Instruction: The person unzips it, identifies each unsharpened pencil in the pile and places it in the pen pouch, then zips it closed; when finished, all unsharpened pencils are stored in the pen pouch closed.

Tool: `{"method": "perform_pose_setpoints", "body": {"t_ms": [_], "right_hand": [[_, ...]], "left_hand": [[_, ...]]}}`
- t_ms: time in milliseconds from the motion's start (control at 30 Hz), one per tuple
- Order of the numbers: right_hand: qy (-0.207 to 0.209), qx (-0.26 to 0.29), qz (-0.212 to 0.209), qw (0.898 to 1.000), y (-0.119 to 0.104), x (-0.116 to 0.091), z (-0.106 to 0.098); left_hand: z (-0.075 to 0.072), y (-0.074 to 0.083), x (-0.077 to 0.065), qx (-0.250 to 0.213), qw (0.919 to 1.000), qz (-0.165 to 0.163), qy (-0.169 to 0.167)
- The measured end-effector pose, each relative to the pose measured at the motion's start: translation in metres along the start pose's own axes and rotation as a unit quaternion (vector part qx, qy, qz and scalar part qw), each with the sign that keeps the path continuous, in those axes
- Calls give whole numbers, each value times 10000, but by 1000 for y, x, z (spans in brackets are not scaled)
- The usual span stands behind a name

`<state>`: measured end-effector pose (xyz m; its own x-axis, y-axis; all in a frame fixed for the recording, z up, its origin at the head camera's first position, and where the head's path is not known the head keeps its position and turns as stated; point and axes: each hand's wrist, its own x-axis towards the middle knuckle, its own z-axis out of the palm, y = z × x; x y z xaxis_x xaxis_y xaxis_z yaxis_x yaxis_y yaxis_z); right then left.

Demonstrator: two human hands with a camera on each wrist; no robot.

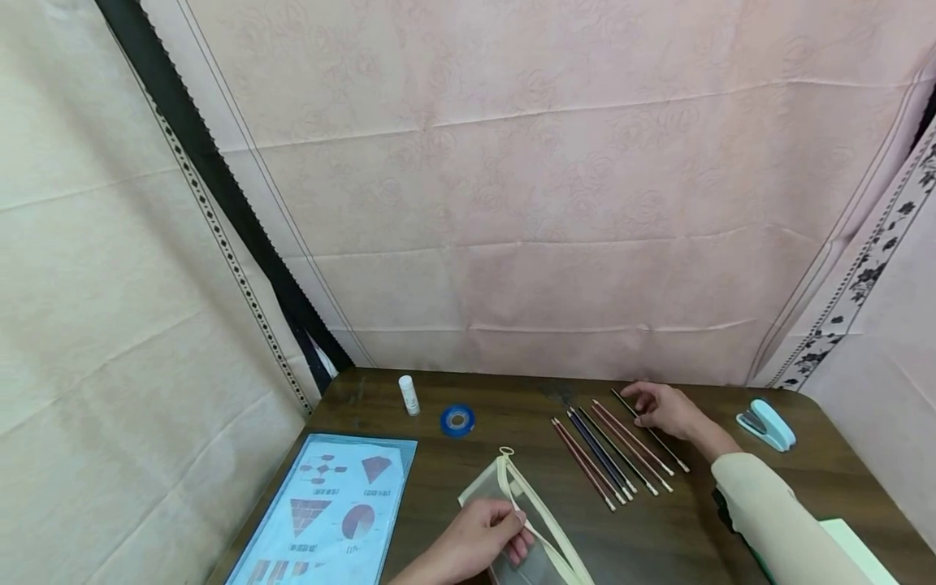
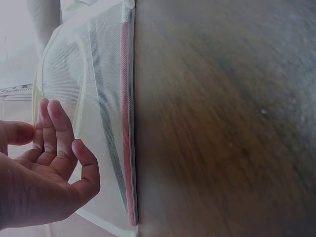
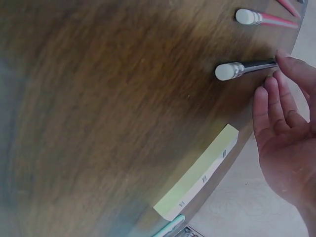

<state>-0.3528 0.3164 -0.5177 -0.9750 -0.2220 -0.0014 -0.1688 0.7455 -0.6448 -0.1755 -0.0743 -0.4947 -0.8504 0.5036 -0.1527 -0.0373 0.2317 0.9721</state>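
Note:
My left hand (image 1: 483, 532) pinches the pale yellow zip edge of a translucent mesh pouch (image 1: 572, 561) near the table's front. A red pencil (image 2: 125, 98) and a dark pencil (image 2: 106, 116) show through the mesh. At the right end of a spread row of pencils, my right hand (image 1: 669, 410) has thumb and fingers at a black pencil (image 3: 254, 65) with a white eraser end. In the right wrist view the thumb and fingertips pinch its shaft. Beside it lie several reddish-brown and dark pencils (image 1: 594, 463), eraser ends toward me.
A light blue stapler (image 1: 766, 424) lies right of my right hand. Farther left are a blue tape roll (image 1: 457, 420), a white glue stick (image 1: 409, 396) and a blue folder with printed charts (image 1: 329, 504). A pale yellow block (image 3: 197, 173) appears in the right wrist view.

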Motion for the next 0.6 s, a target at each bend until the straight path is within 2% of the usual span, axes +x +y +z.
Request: {"method": "perform_pose_setpoints", "body": {"t_ms": [367,600], "right_hand": [[-64,-349,-29,9994,4,2,-2],[-146,-39,240,9996,5,1,1]], "left_hand": [[0,0,3,108,9999,7,-37],[0,1,2,151,9999,-33,-40]]}}
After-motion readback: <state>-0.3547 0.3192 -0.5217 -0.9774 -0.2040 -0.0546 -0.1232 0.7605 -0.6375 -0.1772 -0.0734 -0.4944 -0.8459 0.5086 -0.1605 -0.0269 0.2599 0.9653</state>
